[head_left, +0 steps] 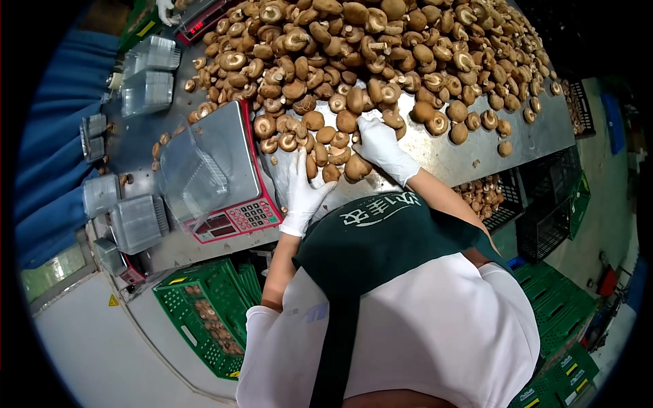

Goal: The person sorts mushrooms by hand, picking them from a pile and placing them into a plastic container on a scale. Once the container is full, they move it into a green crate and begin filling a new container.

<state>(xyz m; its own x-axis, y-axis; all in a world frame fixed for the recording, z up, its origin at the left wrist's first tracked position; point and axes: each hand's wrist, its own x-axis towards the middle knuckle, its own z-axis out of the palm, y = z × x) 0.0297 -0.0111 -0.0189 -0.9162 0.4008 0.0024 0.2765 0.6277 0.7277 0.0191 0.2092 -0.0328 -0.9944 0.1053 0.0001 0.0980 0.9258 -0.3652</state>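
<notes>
Brown shiitake mushrooms [327, 134] lie in a loose cluster on the metal table between my two white-gloved hands. My left hand [304, 189] is at the near left edge of this cluster, beside the scale, with its fingers stretched out and thumb apart. On the cluster's right side is my right hand [384, 146], thumb and forefinger apart, against the mushrooms; some of its fingertips are hidden. Neither hand visibly holds a mushroom. To the left, a red-edged digital scale [235, 149] carries a clear plastic tray [194, 180].
A large mushroom heap [381, 41] covers the far side of the table [435, 160]. Stacked clear trays [139, 221] stand at left. Green crates [204, 313] and black crates [544, 224] sit below the table. Another person's gloved hand [165, 10] appears at upper left, near a second scale [201, 24].
</notes>
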